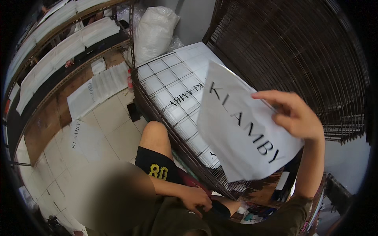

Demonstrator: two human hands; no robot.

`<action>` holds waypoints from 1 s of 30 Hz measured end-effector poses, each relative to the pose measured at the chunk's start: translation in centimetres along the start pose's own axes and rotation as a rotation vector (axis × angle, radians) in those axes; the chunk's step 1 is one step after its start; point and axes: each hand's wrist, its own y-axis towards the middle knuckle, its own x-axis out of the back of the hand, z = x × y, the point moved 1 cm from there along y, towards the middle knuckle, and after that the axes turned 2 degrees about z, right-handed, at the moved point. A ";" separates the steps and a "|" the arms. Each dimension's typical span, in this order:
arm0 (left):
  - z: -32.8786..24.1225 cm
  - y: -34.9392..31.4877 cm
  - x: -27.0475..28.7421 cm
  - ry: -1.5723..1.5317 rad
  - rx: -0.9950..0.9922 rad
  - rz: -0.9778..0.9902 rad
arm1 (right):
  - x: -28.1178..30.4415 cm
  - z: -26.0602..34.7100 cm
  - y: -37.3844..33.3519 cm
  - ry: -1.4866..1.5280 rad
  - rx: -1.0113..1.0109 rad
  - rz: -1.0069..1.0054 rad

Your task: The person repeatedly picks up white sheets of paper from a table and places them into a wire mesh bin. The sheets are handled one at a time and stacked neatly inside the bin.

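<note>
My right hand [293, 114] pinches the right edge of a white printed sheet [240, 133] between thumb and fingers. Large black letters run across this sheet, which is bent and slightly creased; whether it is paper or thin plastic I cannot tell. It hangs over a wire drying rack [147, 72], where more white sheets [165, 84] lie flat under and between the wires. Low at my lap, next to my thigh, rests my left hand [197, 200], fingers loosely bent and apart, with nothing visible in them.
Raised wire shelves [287, 51] lean up at the far right. On the left, a shelf unit [65, 72] carries stacks of white sheets [55, 59]. A white sack [155, 31] stands behind the rack. A dark phone-like object [134, 112] and another white printed sheet [84, 137] lie on the tiles.
</note>
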 end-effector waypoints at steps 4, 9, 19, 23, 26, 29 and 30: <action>7.6 1.9 -0.1 0.107 0.411 0.300 | 1.6 1.4 8.2 -0.118 0.114 0.165; 16.2 -1.1 -0.6 0.276 0.612 0.360 | 3.0 -1.8 16.3 0.145 0.070 -0.173; 14.5 0.9 -0.6 0.213 0.596 0.438 | -6.6 -21.9 27.9 1.043 0.049 -0.616; 15.2 1.3 -0.9 0.190 0.541 0.346 | -15.8 -26.8 30.1 1.174 -0.069 -0.724; 17.9 1.3 -3.4 0.151 0.414 0.215 | -21.8 -27.1 30.4 1.129 -0.237 -0.764; 17.2 0.8 -3.9 0.230 0.226 -0.071 | -25.1 -29.0 29.7 1.069 -0.345 -0.780; 15.8 1.5 -0.6 -0.096 0.525 0.468 | -26.3 -30.9 29.5 1.053 -0.327 -0.783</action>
